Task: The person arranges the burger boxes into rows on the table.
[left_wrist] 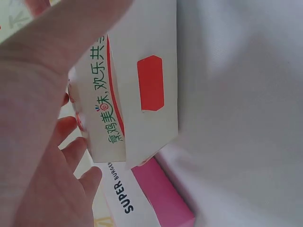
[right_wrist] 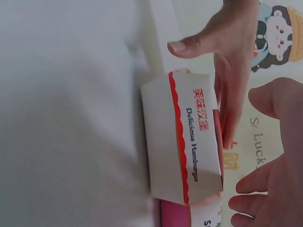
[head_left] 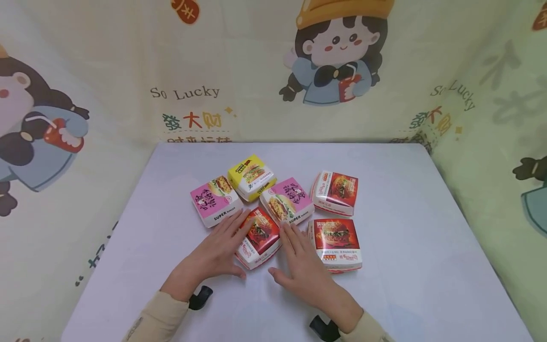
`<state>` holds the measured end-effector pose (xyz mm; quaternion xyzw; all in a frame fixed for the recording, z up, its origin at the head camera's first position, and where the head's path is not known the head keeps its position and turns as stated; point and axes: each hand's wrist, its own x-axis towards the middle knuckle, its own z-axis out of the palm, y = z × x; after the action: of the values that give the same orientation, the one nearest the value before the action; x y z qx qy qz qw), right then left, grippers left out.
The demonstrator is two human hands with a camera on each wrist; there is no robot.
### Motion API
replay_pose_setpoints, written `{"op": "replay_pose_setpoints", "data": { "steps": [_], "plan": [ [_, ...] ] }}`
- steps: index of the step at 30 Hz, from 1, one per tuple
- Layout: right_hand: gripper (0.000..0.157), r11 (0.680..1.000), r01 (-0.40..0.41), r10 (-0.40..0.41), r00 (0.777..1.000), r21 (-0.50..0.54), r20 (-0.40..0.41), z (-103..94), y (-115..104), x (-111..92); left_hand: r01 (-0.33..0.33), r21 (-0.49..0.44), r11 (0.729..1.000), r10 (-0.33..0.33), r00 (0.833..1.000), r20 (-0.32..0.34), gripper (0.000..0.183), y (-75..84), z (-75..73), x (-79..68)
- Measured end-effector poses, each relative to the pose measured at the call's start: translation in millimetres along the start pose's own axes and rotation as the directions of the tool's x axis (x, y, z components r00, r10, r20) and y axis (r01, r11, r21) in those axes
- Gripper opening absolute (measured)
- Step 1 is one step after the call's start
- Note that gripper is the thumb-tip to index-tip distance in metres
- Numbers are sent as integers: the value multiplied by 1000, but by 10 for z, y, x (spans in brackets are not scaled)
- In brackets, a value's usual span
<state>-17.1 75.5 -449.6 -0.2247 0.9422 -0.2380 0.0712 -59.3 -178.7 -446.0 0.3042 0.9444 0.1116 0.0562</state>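
A red-and-white burger box (head_left: 261,237) lies at a slant between the two hands. My left hand (head_left: 213,251) reaches over its left side, fairly straight fingers on or just over the top and thumb apart. On the other side my right hand (head_left: 305,266) has its fingers extended, tips by the right edge of that box and the pink burger box (head_left: 287,200) behind it; contact is unclear. In the right wrist view the box's white side (right_wrist: 163,137) stands between the left hand (right_wrist: 232,52) and the right hand (right_wrist: 279,156). The left wrist view shows its side printing (left_wrist: 106,94).
Another pink burger box (head_left: 215,202) lies at the left, with a yellow burger box (head_left: 252,176) behind. Two more red-and-white burger boxes, one farther back (head_left: 336,192) and one nearer (head_left: 335,243), lie to the right. All rest on a white table (head_left: 410,237) before a cartoon-printed curtain (head_left: 252,71).
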Motion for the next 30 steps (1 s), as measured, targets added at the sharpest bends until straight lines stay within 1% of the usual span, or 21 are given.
{"op": "replay_pose_setpoints", "data": {
  "steps": [5, 9, 13, 19, 25, 30],
  "plan": [
    [90, 999, 22, -20, 999, -44, 28, 70, -57, 37, 3, 13, 1000, -3, 1000, 15, 129, -6, 24, 13],
    [91, 999, 30, -29, 999, -32, 40, 100, -97, 71, -24, 24, 999, 25, 1000, -10, 122, -8, 38, 19],
    [91, 1000, 21, -20, 998, -14, 51, 119, -113, 94, -43, 16, 999, 43, 999, -32, 116, 0, 58, 28],
    [93, 1000, 2, -2, 999, -11, 50, 148, -104, 99, -32, -3, 999, 32, 999, -31, 116, 35, 92, 28],
    [92, 1000, 26, -26, 999, -12, 20, 147, -88, 96, -23, 6, 1000, 23, 999, -47, 117, 67, 110, 38],
    [95, 999, 33, -33, 999, -13, 14, 124, -85, 101, 5, 20, 1000, -4, 999, -46, 116, 140, 101, 50]
  ]
}}
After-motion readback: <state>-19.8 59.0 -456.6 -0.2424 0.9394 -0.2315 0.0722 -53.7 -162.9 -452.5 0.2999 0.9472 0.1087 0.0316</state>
